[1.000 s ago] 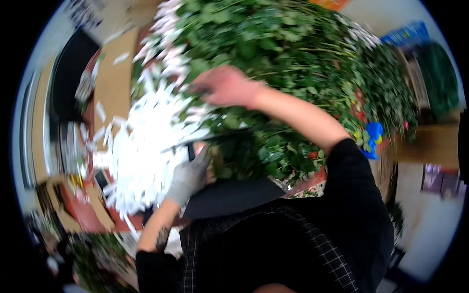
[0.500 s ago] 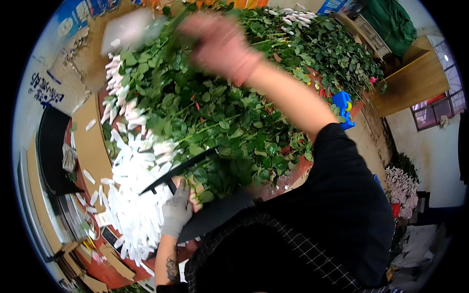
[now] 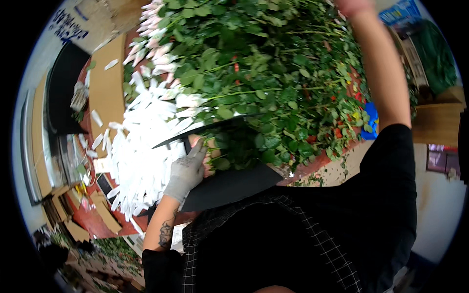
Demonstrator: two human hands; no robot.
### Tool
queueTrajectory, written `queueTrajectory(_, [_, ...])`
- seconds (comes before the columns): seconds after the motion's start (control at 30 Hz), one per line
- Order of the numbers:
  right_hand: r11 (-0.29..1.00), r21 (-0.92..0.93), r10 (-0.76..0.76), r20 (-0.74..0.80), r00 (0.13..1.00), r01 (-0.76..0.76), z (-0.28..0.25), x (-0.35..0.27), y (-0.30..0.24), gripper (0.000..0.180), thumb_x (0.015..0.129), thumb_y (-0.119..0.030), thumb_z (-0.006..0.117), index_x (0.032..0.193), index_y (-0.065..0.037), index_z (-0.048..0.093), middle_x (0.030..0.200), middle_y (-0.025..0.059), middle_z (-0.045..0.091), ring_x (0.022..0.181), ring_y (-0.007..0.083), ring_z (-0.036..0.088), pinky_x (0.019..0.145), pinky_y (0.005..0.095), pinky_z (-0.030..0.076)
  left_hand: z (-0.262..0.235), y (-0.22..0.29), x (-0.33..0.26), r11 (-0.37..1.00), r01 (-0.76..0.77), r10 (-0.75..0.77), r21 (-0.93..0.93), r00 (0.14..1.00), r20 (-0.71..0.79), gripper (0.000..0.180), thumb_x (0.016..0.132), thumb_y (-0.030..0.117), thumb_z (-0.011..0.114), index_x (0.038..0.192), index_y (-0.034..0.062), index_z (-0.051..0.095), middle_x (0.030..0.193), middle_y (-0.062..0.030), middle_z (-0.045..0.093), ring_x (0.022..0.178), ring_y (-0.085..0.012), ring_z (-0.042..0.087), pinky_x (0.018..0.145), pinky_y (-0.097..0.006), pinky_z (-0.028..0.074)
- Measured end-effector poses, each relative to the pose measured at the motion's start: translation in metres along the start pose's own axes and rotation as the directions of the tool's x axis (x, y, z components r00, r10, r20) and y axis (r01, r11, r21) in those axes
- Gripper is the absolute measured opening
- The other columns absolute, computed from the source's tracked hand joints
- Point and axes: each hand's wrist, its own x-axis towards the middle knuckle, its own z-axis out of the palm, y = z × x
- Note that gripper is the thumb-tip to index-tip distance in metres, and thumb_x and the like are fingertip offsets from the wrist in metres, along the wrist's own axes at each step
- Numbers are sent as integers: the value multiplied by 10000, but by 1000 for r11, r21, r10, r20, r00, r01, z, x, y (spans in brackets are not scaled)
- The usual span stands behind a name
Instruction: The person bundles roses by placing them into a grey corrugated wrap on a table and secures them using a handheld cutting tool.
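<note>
Left hand [image 3: 188, 168] rested against pale roses [image 3: 210, 155], likely light, fragile; right hand [image 3: 355, 6] farther off; neither grip could be told; leafy stems [image 3: 238, 144] rightward of left probably suited holding

My left glove [image 3: 184, 172] is grey, my right glove [image 3: 355, 7] pink; leaves [image 3: 273, 63] green, piled strips [image 3: 146, 158] white, apron border [image 3: 327, 246] black with white grid.

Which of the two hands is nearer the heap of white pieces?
The grey-gloved left hand: it is right beside the heap of white pieces, while the pink-gloved right hand is away at the picture's upper edge, partly cut off.
</note>
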Motion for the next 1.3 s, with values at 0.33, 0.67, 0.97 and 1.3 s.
queueTrajectory(0.33, [393, 901, -618, 111, 778, 183, 54, -174, -288, 167, 687, -179, 524, 815, -110, 607, 838, 60, 639, 873, 203, 618, 761, 323, 500, 18, -5, 3, 993, -107, 90, -56, 965, -245, 500, 701, 89, 570, 1200, 90, 558, 1369, -89, 474, 798, -280, 659, 666, -370, 529])
queueTrajectory(0.67, [805, 403, 343, 283, 896, -435, -70, -87, 77, 163, 800, -91, 580, 933, -24, 648, 813, 109, 678, 712, 251, 650, 634, 337, 533, 4, 17, 11, 996, -78, 75, -42, 996, -57, 589, 841, 306, 588, 1353, 88, 396, 1443, -81, 347, 989, -290, 618, 762, -382, 520])
queueTrajectory(0.97, [634, 771, -150, 196, 969, -58, -166, -108, 19, 332, 718, -147, 620, 1026, -25, 602, 863, 94, 619, 812, 259, 618, 731, 384, 512, 7, -1, 5, 996, -61, 57, -63, 996, -63, 580, 827, 338, 604, 1302, 61, 419, 1418, -181, 373, 917, -352, 625, 724, -424, 524])
queueTrajectory(1.3, [507, 822, -717, 237, 656, 258, -101, -210, -249, 407, 774, -174, 535, 1175, -102, 552, 889, 54, 560, 790, 194, 594, 668, 301, 473, 23, -1, -6, 984, -110, 76, -142, 971, -226, 438, 850, 403, 551, 1126, 64, 577, 1083, -130, 636, 869, -303, 648, 769, -411, 513])
